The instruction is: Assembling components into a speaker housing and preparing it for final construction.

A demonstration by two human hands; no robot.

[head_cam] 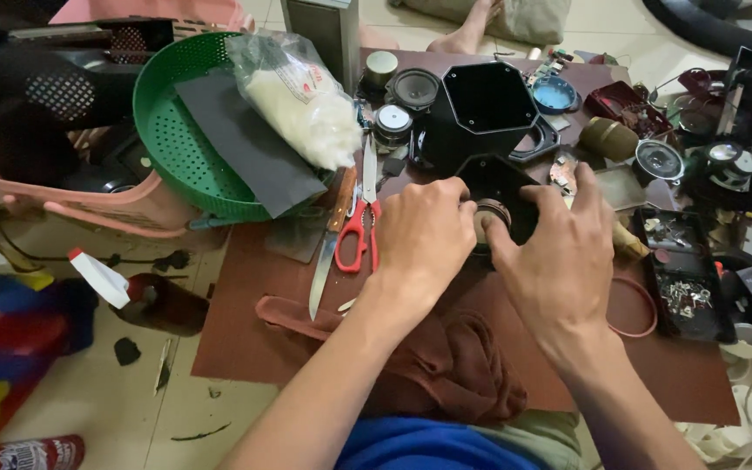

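Both hands are on a small round speaker driver [491,215] sitting in a black hexagonal panel [500,184], roughly mid-table. The left hand [424,233] is curled over the panel's left edge, fingers bent down so you can't see the tips. The right hand [561,252] comes in from the right, thumb touching the driver's rim and fingers spread over the panel's far side. So the driver sits right between the two hands, pinched loosely from both sides.

Room around it is tight. Just behind the panel stands a black hexagonal speaker housing [486,106], open side up. Left of the panel are red-handled scissors [360,228] and a wooden-handled knife [331,242], lying side by side, and further left a green plastic basket [186,130] with a bag of white stuffing [299,97] leaning in it. Right of the panel there's a black tray of small parts [682,271] near the table [245,331] edge. In front of the panel, toward the person, lies a brown cloth [454,361], and that's the only fairly open stretch.
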